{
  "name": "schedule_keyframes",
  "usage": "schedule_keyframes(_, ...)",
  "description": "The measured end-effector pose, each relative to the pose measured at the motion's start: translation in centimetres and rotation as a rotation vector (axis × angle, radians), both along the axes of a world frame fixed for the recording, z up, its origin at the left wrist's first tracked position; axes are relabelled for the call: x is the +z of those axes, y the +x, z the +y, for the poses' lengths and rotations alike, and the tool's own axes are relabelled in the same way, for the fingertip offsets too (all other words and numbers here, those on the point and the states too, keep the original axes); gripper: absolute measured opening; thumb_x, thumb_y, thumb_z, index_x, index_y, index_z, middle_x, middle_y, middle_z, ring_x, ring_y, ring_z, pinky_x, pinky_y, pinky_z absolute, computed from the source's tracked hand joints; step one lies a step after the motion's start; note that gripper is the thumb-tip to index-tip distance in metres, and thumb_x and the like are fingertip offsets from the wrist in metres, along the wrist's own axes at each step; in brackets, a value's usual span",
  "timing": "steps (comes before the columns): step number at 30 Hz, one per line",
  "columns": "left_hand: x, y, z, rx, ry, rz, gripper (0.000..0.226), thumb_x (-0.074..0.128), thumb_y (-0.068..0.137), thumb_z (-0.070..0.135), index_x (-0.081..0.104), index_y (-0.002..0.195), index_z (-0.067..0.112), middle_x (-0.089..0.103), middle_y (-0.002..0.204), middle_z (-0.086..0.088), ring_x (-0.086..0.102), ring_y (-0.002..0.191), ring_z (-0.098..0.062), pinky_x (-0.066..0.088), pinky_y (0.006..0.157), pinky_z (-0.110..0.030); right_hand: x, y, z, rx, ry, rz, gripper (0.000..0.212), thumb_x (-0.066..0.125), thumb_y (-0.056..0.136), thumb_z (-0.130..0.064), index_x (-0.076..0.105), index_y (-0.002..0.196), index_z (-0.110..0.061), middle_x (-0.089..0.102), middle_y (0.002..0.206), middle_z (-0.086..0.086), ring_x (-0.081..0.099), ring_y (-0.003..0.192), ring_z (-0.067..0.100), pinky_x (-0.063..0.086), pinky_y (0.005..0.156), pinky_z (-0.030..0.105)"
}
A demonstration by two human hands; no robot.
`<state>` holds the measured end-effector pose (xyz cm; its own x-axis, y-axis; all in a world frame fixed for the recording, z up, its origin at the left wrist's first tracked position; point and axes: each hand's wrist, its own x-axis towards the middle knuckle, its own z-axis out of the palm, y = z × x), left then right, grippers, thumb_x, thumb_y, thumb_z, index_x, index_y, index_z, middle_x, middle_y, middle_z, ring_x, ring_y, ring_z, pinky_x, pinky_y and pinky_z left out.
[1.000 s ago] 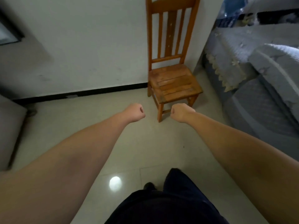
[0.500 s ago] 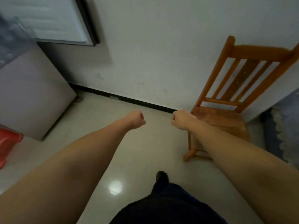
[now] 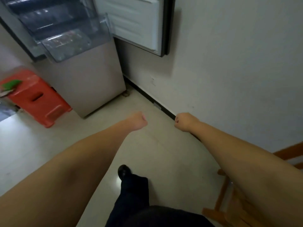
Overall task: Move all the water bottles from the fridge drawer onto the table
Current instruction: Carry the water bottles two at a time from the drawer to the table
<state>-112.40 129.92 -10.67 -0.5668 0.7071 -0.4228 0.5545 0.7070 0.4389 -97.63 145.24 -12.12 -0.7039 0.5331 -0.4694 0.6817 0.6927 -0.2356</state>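
Observation:
The fridge (image 3: 91,82) stands at the upper left with its door (image 3: 141,22) swung open against the wall. A clear plastic drawer (image 3: 73,41) is pulled out from it, with blurred items inside; I cannot tell whether they are bottles. My left hand (image 3: 136,120) and my right hand (image 3: 183,121) are held out in front of me over the floor. Both are curled into fists and hold nothing. Both are well short of the fridge. No table is in view.
An orange plastic stool (image 3: 36,99) stands left of the fridge with something green on top. A wooden chair (image 3: 229,202) is at the lower right beside my right arm. The white wall runs along the right. Pale tiled floor lies ahead, with my dark shoe (image 3: 124,171) on it.
My view has swung left: the chair slid off to the lower right and the fridge with its pulled-out drawer came into sight. Both fists stayed as they were.

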Motion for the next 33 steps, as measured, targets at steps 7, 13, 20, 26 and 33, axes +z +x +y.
schedule_keyframes(7, 1.4, -14.5, 0.7, 0.027, 0.021, 0.047, 0.026, 0.052, 0.09, 0.014, 0.068, 0.104, -0.001, 0.066, 0.11, -0.017, 0.06, 0.107, -0.03, 0.046, 0.085, -0.027, 1.7, -16.1, 1.7, 0.048, 0.036, 0.045, 0.027, 0.047, 0.092, -0.018, 0.062, 0.112, -0.005, 0.06, 0.118, 0.014, 0.057, 0.107, 0.031, 0.047, 0.088, 0.033)
schedule_keyframes(13, 3.6, -28.0, -0.1, 0.12, 0.071, 0.068, 0.017, 0.052, 0.089, 0.016, 0.066, 0.092, 0.007, 0.065, 0.098, -0.015, 0.061, 0.096, -0.027, 0.046, 0.087, -0.028, 4.6, -29.6, 1.5, 0.098, 0.037, 0.087, 0.021, 0.049, 0.093, -0.018, 0.062, 0.104, -0.005, 0.06, 0.108, 0.014, 0.058, 0.103, 0.031, 0.047, 0.083, 0.033)
schedule_keyframes(20, 3.7, -37.4, -0.4, 0.255, 0.138, 0.045, 0.014, 0.051, 0.086, 0.013, 0.063, 0.089, 0.006, 0.065, 0.106, -0.022, 0.059, 0.104, -0.037, 0.046, 0.083, -0.033, 6.3, -43.4, 1.2, 0.274, 0.032, 0.119, 0.031, 0.044, 0.092, -0.013, 0.041, 0.061, -0.015, 0.045, 0.071, 0.006, 0.047, 0.078, 0.024, 0.035, 0.066, 0.028)
schedule_keyframes(26, 5.7, -45.3, 2.3, 0.324, 0.216, 0.107, 0.033, 0.054, 0.09, 0.019, 0.057, 0.12, 0.006, 0.06, 0.123, -0.014, 0.056, 0.111, -0.028, 0.041, 0.087, -0.026, 6.7, -53.6, 3.9, 0.353, 0.006, 0.163, 0.018, 0.047, 0.095, -0.019, 0.06, 0.094, -0.007, 0.059, 0.101, 0.014, 0.058, 0.1, 0.031, 0.046, 0.081, 0.034)
schedule_keyframes(33, 9.3, -57.0, 8.4, 0.467, 0.318, 0.188, 0.025, 0.053, 0.089, 0.016, 0.062, 0.11, 0.008, 0.065, 0.11, -0.015, 0.06, 0.103, -0.03, 0.044, 0.083, -0.028, 9.6, -67.1, 9.9, 0.446, 0.021, 0.266, 0.023, 0.047, 0.093, -0.021, 0.064, 0.098, -0.007, 0.064, 0.111, 0.015, 0.058, 0.103, 0.032, 0.044, 0.083, 0.033)
